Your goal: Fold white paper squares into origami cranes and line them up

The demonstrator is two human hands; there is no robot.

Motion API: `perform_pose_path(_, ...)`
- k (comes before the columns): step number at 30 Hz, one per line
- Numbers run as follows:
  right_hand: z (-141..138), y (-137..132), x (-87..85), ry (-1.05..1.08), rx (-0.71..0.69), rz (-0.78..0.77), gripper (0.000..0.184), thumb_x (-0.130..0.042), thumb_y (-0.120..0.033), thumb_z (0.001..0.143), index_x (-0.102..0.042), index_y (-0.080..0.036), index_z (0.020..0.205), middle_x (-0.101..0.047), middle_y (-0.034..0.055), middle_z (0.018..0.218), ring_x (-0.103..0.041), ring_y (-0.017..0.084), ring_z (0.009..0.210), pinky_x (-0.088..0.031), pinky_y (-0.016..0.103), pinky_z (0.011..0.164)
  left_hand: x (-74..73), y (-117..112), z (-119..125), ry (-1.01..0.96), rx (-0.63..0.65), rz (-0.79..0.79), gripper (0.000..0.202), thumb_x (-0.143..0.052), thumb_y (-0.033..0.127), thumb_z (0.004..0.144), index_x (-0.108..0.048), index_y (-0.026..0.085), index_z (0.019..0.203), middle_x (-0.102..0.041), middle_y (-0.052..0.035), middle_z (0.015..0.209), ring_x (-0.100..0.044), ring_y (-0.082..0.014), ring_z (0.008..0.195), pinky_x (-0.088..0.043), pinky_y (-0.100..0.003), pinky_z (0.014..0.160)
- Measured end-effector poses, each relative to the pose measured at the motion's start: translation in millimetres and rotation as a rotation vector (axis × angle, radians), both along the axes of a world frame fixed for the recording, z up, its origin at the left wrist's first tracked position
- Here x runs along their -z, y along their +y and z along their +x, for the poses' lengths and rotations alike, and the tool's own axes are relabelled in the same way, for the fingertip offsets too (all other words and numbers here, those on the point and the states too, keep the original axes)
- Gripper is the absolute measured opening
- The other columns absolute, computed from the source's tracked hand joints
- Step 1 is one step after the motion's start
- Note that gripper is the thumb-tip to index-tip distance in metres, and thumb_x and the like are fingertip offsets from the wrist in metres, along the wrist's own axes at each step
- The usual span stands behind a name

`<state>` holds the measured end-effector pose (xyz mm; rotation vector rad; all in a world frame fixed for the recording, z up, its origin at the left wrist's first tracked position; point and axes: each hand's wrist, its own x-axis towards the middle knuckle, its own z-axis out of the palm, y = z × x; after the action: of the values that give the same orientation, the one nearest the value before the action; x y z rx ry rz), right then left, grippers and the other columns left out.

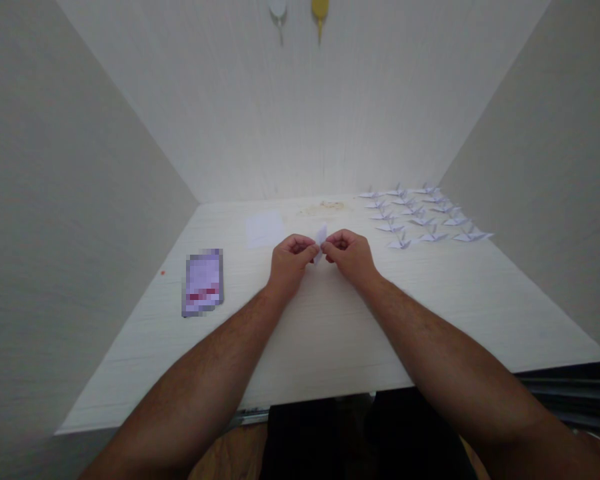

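A small piece of folded white paper (322, 235) stands on end between my two hands, above the middle of the table. My left hand (293, 259) pinches its left side with thumb and fingers. From the other side my right hand (349, 253) grips it the same way. My fingers hide part of the paper, so its exact shape is hard to make out. Beyond my left hand lies a flat white paper sheet (265, 229). Rows of folded white paper cranes (412, 212) stand to the right of my right hand.
A blurred-out tablet-like object (203, 283) lies on the left of the white table (340, 333), with a small orange speck (163, 273) near it. Brownish marks (330, 207) stain the back. Panels enclose the left, back and right sides. Two hooks (320, 17) hang on the back wall.
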<state>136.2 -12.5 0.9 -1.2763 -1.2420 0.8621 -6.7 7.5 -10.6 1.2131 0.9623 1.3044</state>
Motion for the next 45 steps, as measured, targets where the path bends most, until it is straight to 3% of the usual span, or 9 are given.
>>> perform_pose_path(9,1.5,1.2,4.9,-0.055,0.048,0.038,0.017,-0.073,-0.033,0.069,-0.063,-0.019,0.071,-0.066,-0.0006,0.063,-0.059,0.012,0.057,-0.047,0.026,0.056,0.1,1.1,-0.6,-0.049,0.037,-0.015,0.018,-0.078,0.029,0.067,-0.067,0.017,0.073,-0.065,0.001,0.065,-0.06,-0.0105,0.059,-0.051,-0.026,0.062)
perform_pose_path(16,1.9,-0.2,3.0,-0.075,0.003,0.081,0.011,-0.07,-0.029,0.071,-0.066,-0.019,0.072,-0.067,-0.0012,0.064,-0.057,0.011,0.056,-0.047,0.026,0.058,0.5,2.7,-1.6,-0.071,0.083,-0.054,0.02,-0.08,0.029,0.065,-0.067,0.016,0.074,-0.065,0.0001,0.066,-0.06,-0.0104,0.059,-0.052,-0.027,0.063)
perform_pose_path(27,1.2,-5.1,1.9,-0.16,-0.044,0.142,0.013,-0.072,-0.033,0.075,-0.071,-0.02,0.079,-0.075,0.0026,0.078,-0.068,0.015,0.069,-0.055,0.031,0.068,1.5,4.0,-1.7,-0.073,0.051,-0.04,0.02,-0.081,0.029,0.064,-0.07,0.015,0.073,-0.068,-0.0015,0.068,-0.06,-0.0108,0.061,-0.052,-0.027,0.065)
perform_pose_path(45,1.8,-5.0,3.8,-0.252,-0.023,0.168,0.013,-0.072,-0.033,0.078,-0.073,-0.021,0.083,-0.076,0.0026,0.078,-0.07,0.016,0.068,-0.057,0.031,0.068,1.0,2.1,-1.9,-0.01,-0.001,-0.004,0.022,-0.083,0.03,0.063,-0.074,0.015,0.077,-0.07,-0.0032,0.069,-0.064,-0.0133,0.065,-0.054,-0.03,0.071)
